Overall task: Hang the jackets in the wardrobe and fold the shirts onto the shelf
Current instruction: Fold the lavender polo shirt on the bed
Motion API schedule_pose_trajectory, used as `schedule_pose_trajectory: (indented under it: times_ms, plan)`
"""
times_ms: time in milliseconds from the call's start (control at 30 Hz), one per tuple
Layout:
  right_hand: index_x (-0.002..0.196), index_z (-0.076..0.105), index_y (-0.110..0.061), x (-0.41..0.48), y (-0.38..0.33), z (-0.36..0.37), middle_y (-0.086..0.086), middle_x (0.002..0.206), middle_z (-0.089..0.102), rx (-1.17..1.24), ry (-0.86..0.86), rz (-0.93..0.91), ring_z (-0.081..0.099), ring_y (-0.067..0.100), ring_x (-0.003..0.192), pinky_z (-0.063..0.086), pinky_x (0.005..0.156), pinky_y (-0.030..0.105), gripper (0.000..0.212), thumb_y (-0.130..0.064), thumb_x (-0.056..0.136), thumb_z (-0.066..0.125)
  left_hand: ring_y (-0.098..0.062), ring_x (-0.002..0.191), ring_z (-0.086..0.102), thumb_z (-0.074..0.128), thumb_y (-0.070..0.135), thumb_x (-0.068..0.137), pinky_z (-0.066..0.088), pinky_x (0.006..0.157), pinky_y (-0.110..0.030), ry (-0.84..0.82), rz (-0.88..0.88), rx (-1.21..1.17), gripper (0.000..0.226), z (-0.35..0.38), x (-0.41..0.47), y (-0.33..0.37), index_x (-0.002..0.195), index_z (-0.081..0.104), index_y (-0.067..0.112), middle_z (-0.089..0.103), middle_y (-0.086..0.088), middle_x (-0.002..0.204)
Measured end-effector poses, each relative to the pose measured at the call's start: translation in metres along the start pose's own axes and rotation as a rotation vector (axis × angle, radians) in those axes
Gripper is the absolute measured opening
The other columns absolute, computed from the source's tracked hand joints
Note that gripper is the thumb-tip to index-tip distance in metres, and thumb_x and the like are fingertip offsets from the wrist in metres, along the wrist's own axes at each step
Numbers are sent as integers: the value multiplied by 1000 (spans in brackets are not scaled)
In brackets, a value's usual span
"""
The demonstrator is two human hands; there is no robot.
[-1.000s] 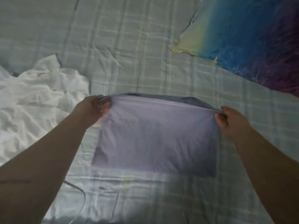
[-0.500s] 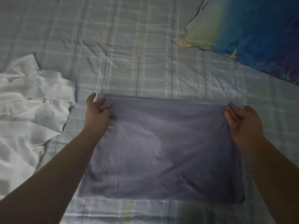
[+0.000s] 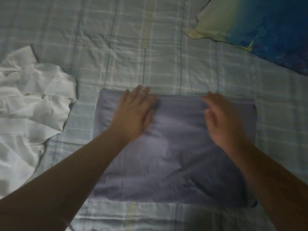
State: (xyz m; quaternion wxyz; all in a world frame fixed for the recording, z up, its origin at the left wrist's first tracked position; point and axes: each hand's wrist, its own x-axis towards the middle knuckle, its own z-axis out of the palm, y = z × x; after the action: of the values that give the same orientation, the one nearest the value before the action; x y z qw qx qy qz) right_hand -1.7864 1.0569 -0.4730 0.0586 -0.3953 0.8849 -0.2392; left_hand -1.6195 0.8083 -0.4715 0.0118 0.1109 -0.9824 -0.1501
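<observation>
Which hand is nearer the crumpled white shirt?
Left. The left hand lies flat on the left part of the purple shirt, apart from the white shirt to its left; the right hand is over the purple shirt's right part, farther away.

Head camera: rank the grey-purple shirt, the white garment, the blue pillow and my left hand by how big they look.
1. grey-purple shirt
2. white garment, cut off at the frame edge
3. blue pillow, also cut off, so ranks 2 and 3 are unsure
4. left hand
</observation>
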Motion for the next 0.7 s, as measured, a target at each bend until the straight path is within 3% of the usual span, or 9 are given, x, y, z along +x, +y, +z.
schedule_pose_trajectory:
  times_ms: [67, 167, 233, 467, 600, 700]
  plan:
    - [146, 47, -16, 5, -12, 28, 13, 155, 40, -298, -95, -157, 37, 33, 143, 27, 114, 57, 51, -38, 101, 37, -31, 149, 26, 27, 50, 98, 17, 119, -57, -139, 9, 70, 61, 20, 10, 24, 152, 39, 23, 33, -8, 160]
    - [154, 32, -22, 12, -21, 53, 8, 162, 27, -438, -183, -62, 24, 28, 150, 13, 117, 62, 59, -49, 102, 29, -23, 154, 4, 13, 62, 98, 0, 120, -58, -240, -52, 159, 69, 48, 18, 30, 159, 11, 30, 11, -2, 167]
    - [156, 29, -22, 10, -16, 63, 8, 163, 25, -478, -210, -56, 21, 27, 151, 10, 117, 62, 61, -50, 102, 27, -22, 154, -2, 9, 63, 97, -5, 120, -58, -247, -64, 202, 69, 60, 19, 26, 159, 3, 32, 5, 0, 168]
    - [156, 28, -23, 9, -15, 65, 8, 163, 25, -467, -191, -52, 23, 28, 150, 11, 118, 61, 62, -52, 101, 28, -22, 154, -3, 9, 65, 96, -6, 120, -57, -212, -78, 194, 71, 62, 18, 27, 159, 5, 33, 5, 0, 168]
    - [156, 27, -20, -1, -16, 48, 8, 163, 23, -420, -149, -52, 23, 29, 150, 15, 118, 60, 64, -51, 100, 30, -28, 153, 12, 25, 58, 97, 5, 120, -59, -100, -85, 112, 66, 43, 1, 24, 156, 26, 30, 21, -6, 165]
    - [156, 26, -19, -37, -10, 31, 10, 163, 23, -406, -68, -2, 22, 29, 150, 18, 119, 58, 61, -46, 101, 29, -32, 151, 17, 29, 53, 99, 9, 119, -61, -15, -127, 124, 61, 33, -40, 8, 154, 32, 26, 27, -10, 162]
